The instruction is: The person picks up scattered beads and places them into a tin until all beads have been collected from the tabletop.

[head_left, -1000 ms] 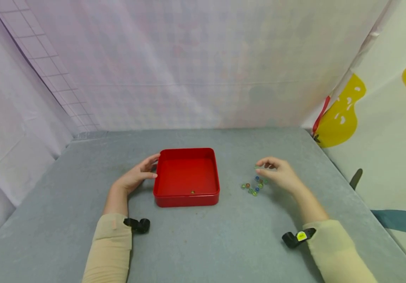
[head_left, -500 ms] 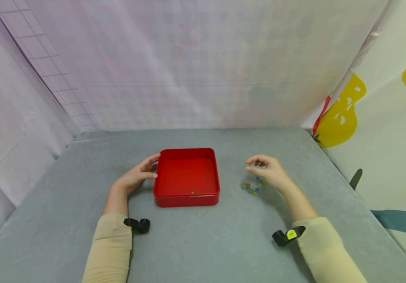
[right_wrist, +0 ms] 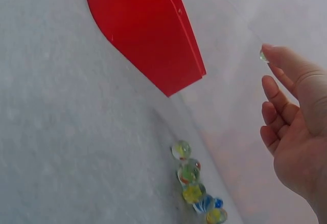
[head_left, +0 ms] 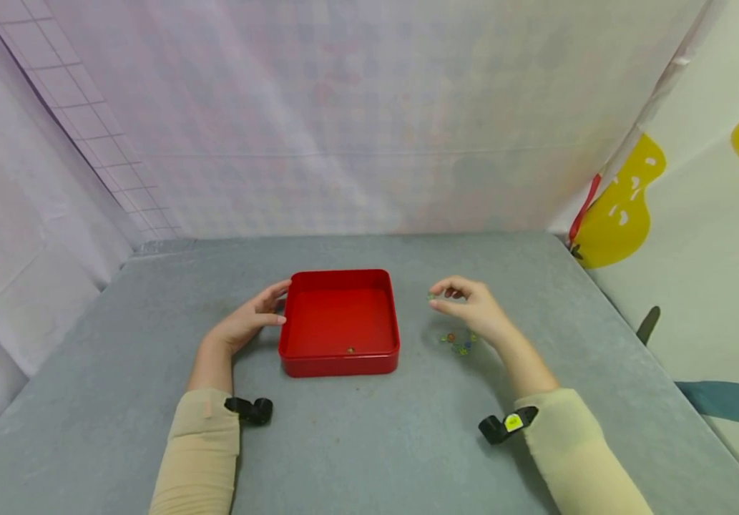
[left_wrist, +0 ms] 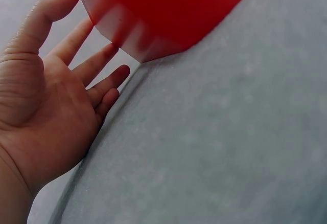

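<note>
A square red box (head_left: 342, 315) with low walls stands on the grey table, one small marble (head_left: 351, 350) lying inside near its front wall. My left hand (head_left: 250, 318) rests against the box's left side, fingers nearly straight; in the left wrist view its fingertips touch the red wall. To the right of the box, above the table, my right hand (head_left: 472, 307) pinches a clear greenish marble (right_wrist: 263, 56) between thumb and index finger. Below that hand lies a loose group of glass marbles (right_wrist: 191, 193), clear, yellow-green and blue, partly hidden by the hand in the head view.
The grey table (head_left: 356, 443) reaches back to a pale curtain (head_left: 369, 129). On the right hangs a white cloth (head_left: 697, 300) with yellow shapes. Each sleeve carries a black wrist camera, such as the right one (head_left: 504, 425).
My right hand has moved left toward the red box, carrying the pinched marble away from over the group. The left hand and the box have stayed in place.
</note>
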The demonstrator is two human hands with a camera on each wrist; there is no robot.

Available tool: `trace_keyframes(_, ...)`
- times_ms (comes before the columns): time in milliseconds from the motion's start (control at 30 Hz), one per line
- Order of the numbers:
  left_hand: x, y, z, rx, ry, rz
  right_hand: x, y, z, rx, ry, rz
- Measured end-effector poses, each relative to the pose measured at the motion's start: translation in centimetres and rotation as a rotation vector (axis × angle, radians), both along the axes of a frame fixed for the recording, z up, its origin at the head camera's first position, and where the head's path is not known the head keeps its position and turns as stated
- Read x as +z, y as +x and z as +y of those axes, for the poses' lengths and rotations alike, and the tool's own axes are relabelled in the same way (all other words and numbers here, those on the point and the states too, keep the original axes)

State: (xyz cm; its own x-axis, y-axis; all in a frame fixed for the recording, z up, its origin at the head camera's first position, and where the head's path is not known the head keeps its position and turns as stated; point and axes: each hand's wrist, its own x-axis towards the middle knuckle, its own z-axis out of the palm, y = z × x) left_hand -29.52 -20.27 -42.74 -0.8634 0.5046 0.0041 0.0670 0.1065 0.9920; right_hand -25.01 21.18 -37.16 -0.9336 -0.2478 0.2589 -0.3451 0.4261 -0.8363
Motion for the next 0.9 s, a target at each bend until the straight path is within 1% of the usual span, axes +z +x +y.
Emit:
trace_keyframes(100,-0.1,-0.1,0.0,0.001,-0.001,0.002,-0.9,-0.8,-0.1,0.012,-0.012,0.011)
trace_keyframes(167,-0.2,0.0,0.0,0.0,0.001,-0.001,-1.3,-1.0,-0.3,0.024,-0.025,0.022)
trace_keyframes(300,-0.3,0.0,0.0,-0.001,0.003,-0.008,-1.7,-1.0,-0.8,0.041,-0.049,0.039)
trace_keyframes(400,-0.3,0.1,0.1,-0.001,0.005,-0.005,-1.7,-0.9,-1.3,0.04,-0.047,0.043)
trace_keyframes(467,-0.3,0.1,0.1,-0.002,0.01,0.001,-1.5,-0.7,-1.8,0.048,-0.049,0.041)
trace_keyframes(667,-0.3,0.1,0.0,-0.011,0.027,0.019,0.5,0.9,-3.4,0.09,-0.043,0.025)
trace_keyframes(700,-0.3,0.1,0.0,-0.011,0.028,0.02,0.5,0.8,-3.5,0.095,-0.044,0.024)
trace_keyframes(900,-0.2,0.0,0.0,0.0,0.016,0.015,-1.8,-0.9,-3.8,0.102,-0.065,0.01)
